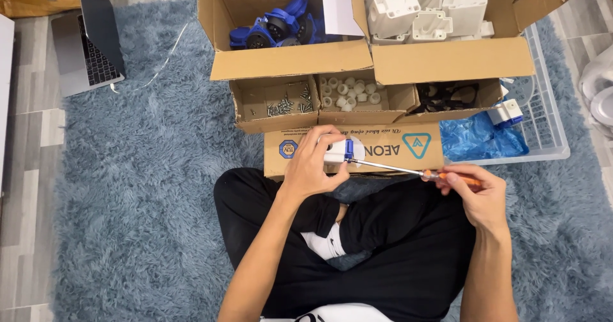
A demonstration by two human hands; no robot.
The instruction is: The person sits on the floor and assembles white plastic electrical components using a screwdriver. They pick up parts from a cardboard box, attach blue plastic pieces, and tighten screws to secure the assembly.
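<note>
A person sits cross-legged on a shaggy grey-blue rug (147,188), both hands raised over the lap. The left hand (313,162) is curled around one small white plastic housing with a blue end piece (340,151), gripping it just in front of the row of boxes. The right hand (482,191) is closed around the orange handle of one long slim metal-shafted screwdriver (408,169), whose tip meets the blue end of the housing.

Beyond the hands stand two large open brown cardboard boxes: the left one (290,60) holds a heap of blue round plastic connector parts (278,29), too tangled to count, and the right one (453,60) holds many white moulded plastic housings (418,6). In front of these are three shallow cardboard trays: one with a scatter of small silver screws (287,105), one with a cluster of small white plastic rings (348,92), one with black rubber rings (447,95). A flat printed carton (383,144) lies nearest the lap.

To the right a clear plastic crate (549,117) holds a crumpled blue plastic bag (479,140) and one white-and-blue assembled plug (507,112). One open silver laptop (89,47) sits at the rug's upper left, on a pale grey wood-pattern floor (25,168).
</note>
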